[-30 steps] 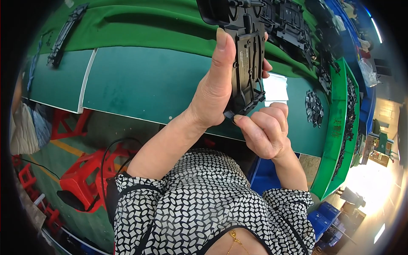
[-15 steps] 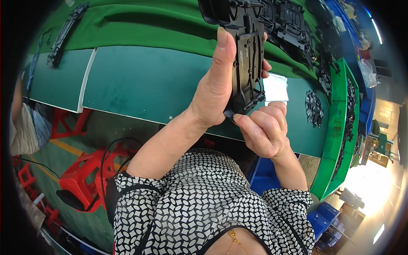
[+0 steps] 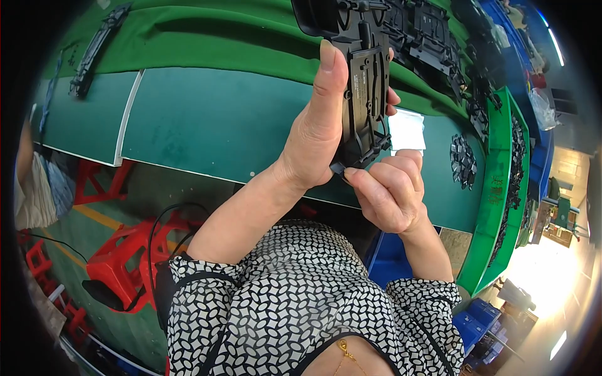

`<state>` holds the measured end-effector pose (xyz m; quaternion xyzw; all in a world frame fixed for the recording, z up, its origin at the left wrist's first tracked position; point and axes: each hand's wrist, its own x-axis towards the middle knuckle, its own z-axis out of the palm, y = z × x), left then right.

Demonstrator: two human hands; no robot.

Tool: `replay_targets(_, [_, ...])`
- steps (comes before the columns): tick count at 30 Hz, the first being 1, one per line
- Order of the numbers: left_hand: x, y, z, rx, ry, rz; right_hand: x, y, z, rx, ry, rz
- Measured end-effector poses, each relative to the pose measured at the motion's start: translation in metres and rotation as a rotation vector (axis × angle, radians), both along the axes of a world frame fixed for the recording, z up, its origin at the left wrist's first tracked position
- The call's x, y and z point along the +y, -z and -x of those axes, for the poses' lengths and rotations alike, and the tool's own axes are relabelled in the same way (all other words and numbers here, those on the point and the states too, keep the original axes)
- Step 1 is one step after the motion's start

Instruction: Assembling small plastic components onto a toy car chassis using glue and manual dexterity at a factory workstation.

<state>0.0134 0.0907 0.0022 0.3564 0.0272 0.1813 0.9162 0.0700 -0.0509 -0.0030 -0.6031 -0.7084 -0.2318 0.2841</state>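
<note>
Dark green work mat (image 3: 207, 119) lies behind and to the left of the hand, on a bright green cloth (image 3: 188, 31). White paper slip (image 3: 407, 128) just right of the hand on the mat. Pile of small black clips (image 3: 463, 161) further right. Stacked black plastic frames (image 3: 433, 31) above, at the far edge. Long black strip part (image 3: 94, 50) well apart to the upper left. Red stool (image 3: 122, 250) below left, with a black cable (image 3: 164, 219) looped over it. Blue crates (image 3: 476, 316) lower right.
</note>
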Motion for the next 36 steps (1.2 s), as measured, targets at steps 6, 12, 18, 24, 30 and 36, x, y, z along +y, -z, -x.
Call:
replay_targets(6, [0.002,0.003,-0.003,-0.142,-0.004,0.151,-0.007,-0.017,0.003,0.016,0.046,-0.01])
replay_targets(12, [-0.004,-0.001,-0.002,-0.194,-0.185,0.029,-0.04,-0.013,0.013,0.15,0.181,-0.123])
replay_targets(18, [-0.009,-0.002,-0.004,-0.23,-0.164,-0.134,-0.044,0.002,0.03,0.536,0.262,-0.097])
replay_targets(24, [-0.01,0.009,-0.006,-0.298,-0.267,-0.239,-0.034,-0.013,0.038,1.23,0.325,0.097])
replay_targets(30, [-0.016,0.008,-0.005,-0.334,-0.302,-0.27,-0.024,-0.022,0.034,1.51,0.287,0.326])
replay_targets(36, [-0.017,0.007,-0.005,-0.312,-0.339,-0.271,-0.015,-0.019,0.03,1.684,0.241,0.347])
